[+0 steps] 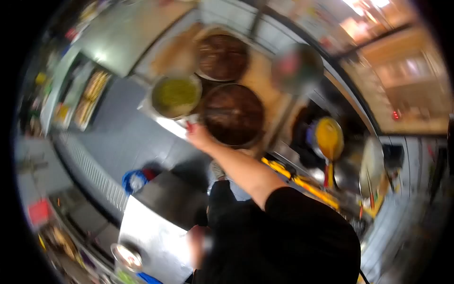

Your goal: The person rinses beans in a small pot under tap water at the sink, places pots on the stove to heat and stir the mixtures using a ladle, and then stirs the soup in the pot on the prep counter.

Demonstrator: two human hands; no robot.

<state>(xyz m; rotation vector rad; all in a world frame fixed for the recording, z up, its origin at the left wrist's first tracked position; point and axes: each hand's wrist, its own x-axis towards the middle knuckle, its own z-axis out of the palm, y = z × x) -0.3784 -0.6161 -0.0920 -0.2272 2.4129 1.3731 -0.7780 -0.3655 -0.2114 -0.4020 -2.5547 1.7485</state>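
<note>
My right hand (197, 136) reaches forward on a bare arm from a black sleeve. Its fingers close at the near rim of a steel pot of green food (176, 96). Two wide pans of dark brown food stand beside it, one close to the hand (233, 113) and one farther back (222, 57). My left hand (198, 246) is blurred, low by my body, at the edge of a steel surface (151, 227). Whether it holds anything cannot be made out.
A ladle of yellow sauce (329, 137) with a red handle rests over a dark burner at the right. A blurred round lid or pot (297, 66) sits behind it. A blue object (134, 181) lies on the grey floor. A small bowl (126, 256) sits on the steel surface.
</note>
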